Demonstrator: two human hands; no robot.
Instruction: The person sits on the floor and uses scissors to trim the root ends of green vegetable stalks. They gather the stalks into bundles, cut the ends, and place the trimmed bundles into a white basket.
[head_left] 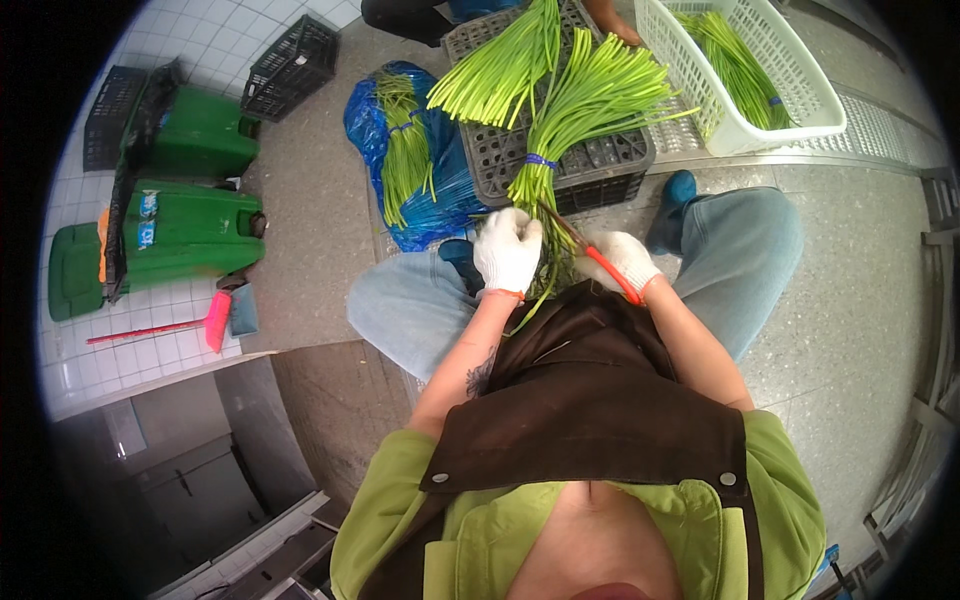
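A bundle of long green stalks like garlic scapes (590,105) lies on an upturned black crate (625,160), tied with a purple band (541,160). Its loose lower ends hang toward my lap. My left hand (508,250), in a white glove, is closed beside these ends; what its fingers pinch is hidden. My right hand (622,260), gloved too, grips red-handled scissors (612,272). Their blades point up and left against the stalks below the band. A second bundle of stalks (503,65) rests on the crate, left of the first.
On the left, banded stalks (403,160) lie on a blue plastic bag (360,115). A white basket (828,118) at far right holds another bundle (738,75). Another person's hand (612,22) is beyond the crate. Green bins (190,230) and a pink broom (217,322) stand left.
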